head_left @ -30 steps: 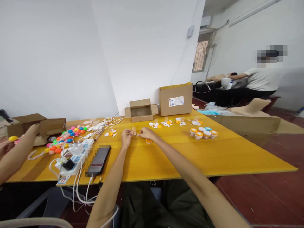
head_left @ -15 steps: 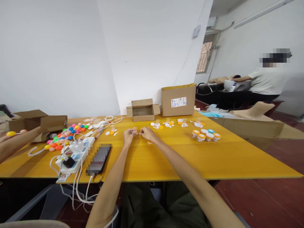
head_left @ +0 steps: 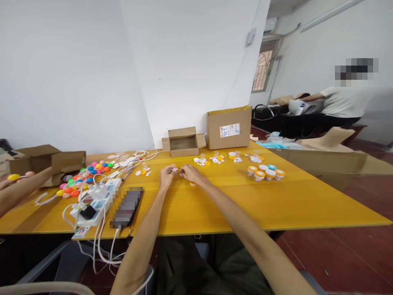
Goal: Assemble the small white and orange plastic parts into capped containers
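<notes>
A small white openwork plastic piece is pinched in the fingertips of my left hand. Close beside it, my right hand has its fingers drawn together; whatever they hold, if anything, is too small to make out. Just below the right hand an orange-rimmed lid shows in part, the rest hidden by the hand. Beyond my hands lie small groups of white and orange plastic parts with clear cups. On the right stands a cluster of clear jars with white, orange and teal lids.
An open cardboard box and a taped carton stand at the back. Left are a phone, a power strip with cables, and colourful balls. Another person's arm reaches in there; someone sits far right.
The white piece shows more clearly at my left fingertips. My right hand has shifted slightly, its fingers still together. The whole view has moved a little.
</notes>
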Demonstrator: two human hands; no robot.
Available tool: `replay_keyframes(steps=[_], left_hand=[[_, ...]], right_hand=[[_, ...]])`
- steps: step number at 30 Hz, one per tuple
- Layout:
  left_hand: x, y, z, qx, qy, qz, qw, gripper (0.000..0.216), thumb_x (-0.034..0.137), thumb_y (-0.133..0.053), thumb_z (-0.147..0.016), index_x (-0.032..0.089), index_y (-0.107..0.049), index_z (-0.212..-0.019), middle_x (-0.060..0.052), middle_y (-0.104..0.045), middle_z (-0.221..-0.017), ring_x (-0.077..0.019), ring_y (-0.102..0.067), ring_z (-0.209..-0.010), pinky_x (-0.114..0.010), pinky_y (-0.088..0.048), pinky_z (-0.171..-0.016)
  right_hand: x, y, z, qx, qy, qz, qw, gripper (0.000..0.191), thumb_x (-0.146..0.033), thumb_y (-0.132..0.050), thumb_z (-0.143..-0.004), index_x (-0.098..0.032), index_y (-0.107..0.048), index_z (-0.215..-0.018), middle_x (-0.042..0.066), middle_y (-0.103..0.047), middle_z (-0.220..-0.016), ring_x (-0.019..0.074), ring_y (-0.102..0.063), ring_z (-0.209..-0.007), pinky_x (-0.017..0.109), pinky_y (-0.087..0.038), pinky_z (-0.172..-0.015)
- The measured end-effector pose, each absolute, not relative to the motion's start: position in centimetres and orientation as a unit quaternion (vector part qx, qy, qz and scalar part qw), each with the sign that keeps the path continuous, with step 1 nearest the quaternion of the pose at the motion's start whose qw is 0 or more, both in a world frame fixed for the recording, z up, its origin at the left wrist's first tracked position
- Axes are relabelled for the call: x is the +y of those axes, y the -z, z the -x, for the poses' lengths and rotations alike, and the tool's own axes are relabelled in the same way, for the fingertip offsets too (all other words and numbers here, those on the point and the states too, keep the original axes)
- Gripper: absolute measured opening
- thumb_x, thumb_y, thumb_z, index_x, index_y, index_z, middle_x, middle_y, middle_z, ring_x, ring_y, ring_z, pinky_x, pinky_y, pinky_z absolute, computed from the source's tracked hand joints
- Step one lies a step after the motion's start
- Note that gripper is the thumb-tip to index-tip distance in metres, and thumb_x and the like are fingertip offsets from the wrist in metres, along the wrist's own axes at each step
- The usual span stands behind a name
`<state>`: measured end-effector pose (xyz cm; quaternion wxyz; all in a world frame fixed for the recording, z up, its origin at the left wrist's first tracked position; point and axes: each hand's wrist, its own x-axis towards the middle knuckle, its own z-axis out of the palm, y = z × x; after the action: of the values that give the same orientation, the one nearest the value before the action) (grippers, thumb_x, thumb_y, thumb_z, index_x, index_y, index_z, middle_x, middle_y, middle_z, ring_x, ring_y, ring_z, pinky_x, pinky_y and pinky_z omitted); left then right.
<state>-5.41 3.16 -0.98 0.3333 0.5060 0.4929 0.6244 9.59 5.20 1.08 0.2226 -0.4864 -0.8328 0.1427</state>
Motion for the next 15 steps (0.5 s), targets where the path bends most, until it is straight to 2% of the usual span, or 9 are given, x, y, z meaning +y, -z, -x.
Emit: replay_keyframes(steps=[5, 10, 15], left_hand=[[3.2, 1.0, 5.2, 0.484, -0.633, -0.497, 0.344, 0.021, 0.003, -0.074, -0.055, 0.019, -0.067, -0.067, -0.003, -0.077, -0.079, -0.0197, -0.072, -0.077, -0.034, -0.058, -0.081], [3.0, 0.8, 4.8, 0.47, -0.634, -0.497, 0.361, 0.02, 0.007, -0.077, -0.056, 0.018, -0.063, -0.065, -0.003, -0.074, -0.073, -0.019, -0.072, -0.071, -0.033, -0.057, -0.078], [2.3, 0.6, 4.1, 0.444, -0.621, -0.51, 0.398, 0.027, 0.023, -0.083, -0.058, 0.018, -0.059, -0.069, -0.002, -0.071, -0.067, -0.019, -0.071, -0.065, -0.031, -0.057, -0.069]], right_hand=[[5.4, -1.0, -10.2, -0.823, -0.17, 0.482, 0.248, 0.011, -0.014, -0.065, -0.08, -0.023, -0.071, -0.077, 0.004, -0.074, -0.088, 0.0199, -0.067, -0.087, 0.026, -0.045, -0.07], [6.2, -0.4, -10.9, -0.759, -0.279, 0.448, 0.38, 0.01, -0.014, -0.069, -0.072, -0.022, -0.065, -0.066, 0.0, -0.07, -0.068, 0.0168, -0.066, -0.07, 0.027, -0.048, -0.067], [6.1, 0.9, -11.5, -0.666, -0.436, 0.378, 0.473, 0.009, -0.016, -0.067, -0.068, -0.022, -0.067, -0.075, -0.004, -0.066, -0.06, 0.0137, -0.062, -0.056, 0.027, -0.052, -0.06]])
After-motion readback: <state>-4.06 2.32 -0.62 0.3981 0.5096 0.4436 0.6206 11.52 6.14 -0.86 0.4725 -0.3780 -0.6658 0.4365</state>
